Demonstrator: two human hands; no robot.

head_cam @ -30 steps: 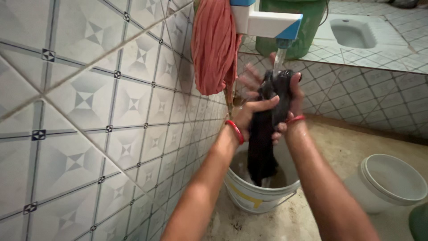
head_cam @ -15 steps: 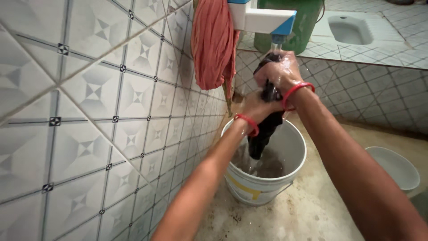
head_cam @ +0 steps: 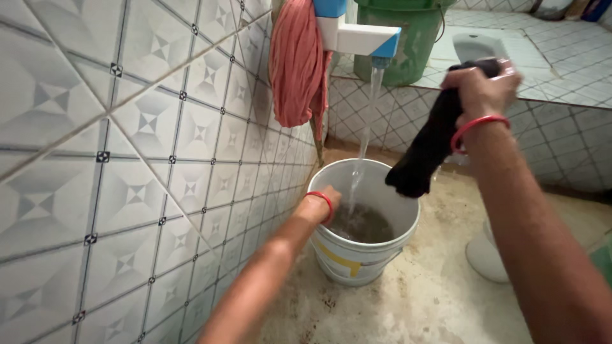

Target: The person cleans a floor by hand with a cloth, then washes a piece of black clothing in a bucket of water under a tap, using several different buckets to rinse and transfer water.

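Observation:
My right hand point(head_cam: 479, 89) is raised at the upper right and grips a wet black cloth point(head_cam: 426, 146), which hangs down over the far rim of a white bucket point(head_cam: 357, 255). My left hand point(head_cam: 326, 196) is low at the bucket's near left rim, its fingers partly hidden inside. Both wrists wear red bangles. Water pours from a white and blue tap point(head_cam: 363, 37) straight into the bucket, which holds dark water.
A pink cloth point(head_cam: 294, 64) hangs beside the tap on the tiled wall point(head_cam: 127, 159). A green bucket point(head_cam: 408, 44) stands on a raised tiled platform with a squat toilet pan point(head_cam: 472, 46). A white container point(head_cam: 488, 255) sits on the wet floor at right.
My right hand has pulled the black cloth out from under the tap and swung it right and up. My left hand let go of the cloth and dropped to the bucket rim.

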